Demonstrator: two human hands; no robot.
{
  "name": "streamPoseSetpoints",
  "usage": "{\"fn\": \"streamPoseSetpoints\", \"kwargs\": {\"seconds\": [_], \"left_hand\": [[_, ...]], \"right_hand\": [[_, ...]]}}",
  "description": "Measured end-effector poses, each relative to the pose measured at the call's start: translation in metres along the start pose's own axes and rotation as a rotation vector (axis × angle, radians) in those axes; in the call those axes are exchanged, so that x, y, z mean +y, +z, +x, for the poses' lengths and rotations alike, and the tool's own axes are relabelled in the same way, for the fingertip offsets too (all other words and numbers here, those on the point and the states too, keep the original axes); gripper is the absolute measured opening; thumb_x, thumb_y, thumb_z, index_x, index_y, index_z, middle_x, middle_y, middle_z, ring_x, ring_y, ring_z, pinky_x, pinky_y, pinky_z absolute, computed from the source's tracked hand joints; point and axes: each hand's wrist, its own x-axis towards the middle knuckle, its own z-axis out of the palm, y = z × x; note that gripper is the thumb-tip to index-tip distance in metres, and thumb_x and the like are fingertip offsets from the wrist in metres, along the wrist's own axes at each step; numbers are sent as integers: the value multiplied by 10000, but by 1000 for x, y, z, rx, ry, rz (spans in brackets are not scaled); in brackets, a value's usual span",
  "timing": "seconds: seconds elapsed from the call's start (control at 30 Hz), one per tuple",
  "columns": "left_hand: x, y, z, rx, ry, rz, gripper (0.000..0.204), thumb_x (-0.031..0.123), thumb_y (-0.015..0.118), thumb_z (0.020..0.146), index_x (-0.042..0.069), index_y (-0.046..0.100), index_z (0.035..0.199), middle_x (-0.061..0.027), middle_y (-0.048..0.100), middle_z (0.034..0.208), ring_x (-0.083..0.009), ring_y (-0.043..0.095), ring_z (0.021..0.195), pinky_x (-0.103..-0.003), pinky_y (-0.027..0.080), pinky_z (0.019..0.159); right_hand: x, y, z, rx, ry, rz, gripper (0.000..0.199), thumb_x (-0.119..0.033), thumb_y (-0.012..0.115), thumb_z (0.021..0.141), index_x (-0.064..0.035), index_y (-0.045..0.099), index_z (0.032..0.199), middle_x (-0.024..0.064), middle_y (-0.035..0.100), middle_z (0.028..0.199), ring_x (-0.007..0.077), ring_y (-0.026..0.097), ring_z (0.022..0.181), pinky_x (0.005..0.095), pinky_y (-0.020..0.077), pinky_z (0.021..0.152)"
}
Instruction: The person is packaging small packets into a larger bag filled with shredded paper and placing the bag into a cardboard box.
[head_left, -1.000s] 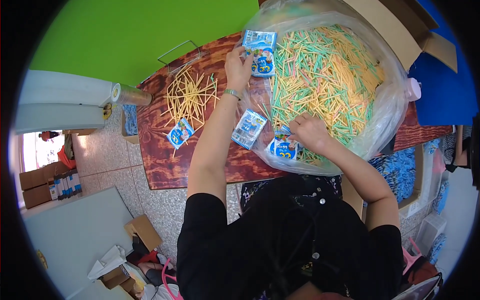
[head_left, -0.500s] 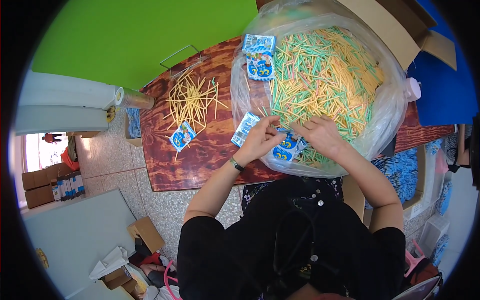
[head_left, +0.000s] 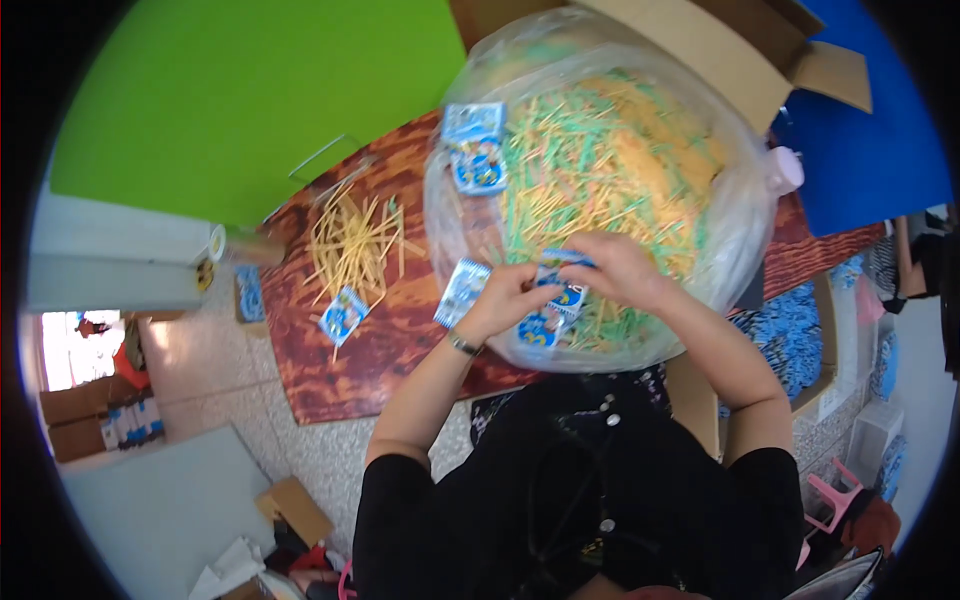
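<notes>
A big clear plastic bag of green and yellow sticks [head_left: 610, 170] covers the right end of the dark wooden counter [head_left: 390, 350]. At its near edge, the left hand [head_left: 505, 300] and right hand [head_left: 620, 268] both pinch a small blue printed packet [head_left: 560, 295]. It looks light, flimsy and slick; best held by its edges. Similar packets: two [head_left: 475, 150] on the bag's far-left side, one [head_left: 462, 292] beside the left hand, one [head_left: 343, 315] by the loose yellow sticks [head_left: 355, 240].

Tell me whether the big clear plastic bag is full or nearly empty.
Full: the clear plastic bag bulges with a heap of green and yellow sticks across nearly its whole width.
</notes>
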Motion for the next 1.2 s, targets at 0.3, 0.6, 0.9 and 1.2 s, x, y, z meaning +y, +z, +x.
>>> {"fn": "streamPoseSetpoints", "kwargs": {"seconds": [0.3, 0.6, 0.9, 1.2], "left_hand": [[13, 17, 26, 179, 102, 225, 211, 146, 760, 811, 27, 598, 746, 21, 592, 650, -50, 510, 589, -231, 404, 507], [14, 25, 39, 202, 102, 3, 263, 133, 790, 780, 27, 552, 744, 26, 534, 685, -44, 457, 604, -218, 390, 529], [10, 28, 37, 179, 50, -33, 245, 115, 781, 789, 31, 552, 767, 34, 523, 704, -37, 458, 616, -211, 390, 527], [17, 24, 36, 198, 41, -74, 233, 109, 783, 788, 32, 563, 788, 41, 523, 730, -14, 446, 617, -188, 379, 519]], "right_hand": [[0, -22, -7, 118, -3, -16, 226, -80, 668, 829, -39, 615, 1045, 143, 656, 902, 311, 655, 823, 376, 519, 703], [127, -112, -18, 355, 495, -514, 242, -128, 648, 828, -24, 605, 1042, 166, 665, 1005, 352, 650, 851, 390, 535, 761], [208, -111, -34, -115, 661, -866, 309, -127, 599, 832, 34, 581, 1095, 237, 608, 1075, 368, 563, 1119, 440, 474, 938], [218, -111, -41, 48, 647, -669, 324, -175, 616, 864, 49, 539, 1086, 258, 560, 1144, 405, 504, 1148, 451, 452, 945]]}}
